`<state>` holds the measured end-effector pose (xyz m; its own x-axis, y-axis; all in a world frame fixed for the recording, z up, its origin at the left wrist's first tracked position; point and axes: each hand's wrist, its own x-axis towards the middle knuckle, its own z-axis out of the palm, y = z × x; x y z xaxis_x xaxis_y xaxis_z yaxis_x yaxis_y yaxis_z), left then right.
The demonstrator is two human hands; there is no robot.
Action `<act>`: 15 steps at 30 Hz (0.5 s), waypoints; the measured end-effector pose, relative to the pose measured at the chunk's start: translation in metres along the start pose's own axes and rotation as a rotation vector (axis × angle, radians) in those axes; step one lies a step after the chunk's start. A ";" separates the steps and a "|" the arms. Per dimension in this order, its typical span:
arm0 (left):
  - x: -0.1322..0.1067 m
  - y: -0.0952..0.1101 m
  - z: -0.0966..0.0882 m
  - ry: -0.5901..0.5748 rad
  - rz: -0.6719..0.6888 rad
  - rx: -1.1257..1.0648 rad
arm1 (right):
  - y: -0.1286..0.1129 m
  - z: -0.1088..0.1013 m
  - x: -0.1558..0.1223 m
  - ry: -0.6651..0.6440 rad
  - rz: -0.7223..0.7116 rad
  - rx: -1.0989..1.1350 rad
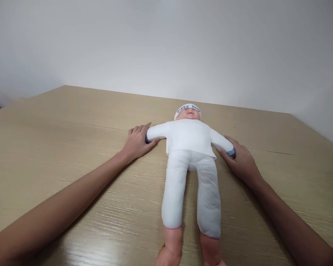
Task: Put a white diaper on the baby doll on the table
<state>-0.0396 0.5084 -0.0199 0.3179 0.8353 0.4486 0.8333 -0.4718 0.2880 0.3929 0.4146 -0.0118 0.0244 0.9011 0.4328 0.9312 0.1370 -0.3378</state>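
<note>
Clearly, a pale wall (166,48) fills the background, and the wood-grained table (72,159) spreads out below it. The person's bare forearms (69,201) reach in from the lower left and lower right corners. Between them a doll (191,146) lies face up on the table, head toward the wall, arms spread wide, its feet cut off by the bottom edge of the view. It wears white trousers (174,192) and a white long-sleeved top (189,133). The left grip (137,142) is closed around the end of the doll's arm on the left; the right grip (243,161) clasps the other arm's end. Smaller still are the white headband (188,106), lettered "Happy" in blue, and a blue cuff (231,152) beside the right grip.
</note>
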 end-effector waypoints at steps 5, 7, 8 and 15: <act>-0.006 0.006 -0.004 0.051 -0.080 0.060 | 0.004 0.005 -0.001 0.020 -0.011 -0.011; -0.008 0.007 -0.006 0.081 -0.133 0.074 | 0.009 0.009 0.000 0.041 -0.017 -0.020; -0.009 0.009 -0.009 0.103 -0.149 0.072 | 0.010 0.010 0.001 0.061 -0.025 -0.026; -0.051 0.084 -0.059 0.552 -0.022 -0.226 | -0.044 -0.025 -0.015 0.435 -0.085 0.138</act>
<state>-0.0124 0.4097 0.0311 -0.0312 0.6036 0.7967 0.7013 -0.5547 0.4478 0.3607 0.3846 0.0172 0.1278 0.6318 0.7645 0.8801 0.2832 -0.3811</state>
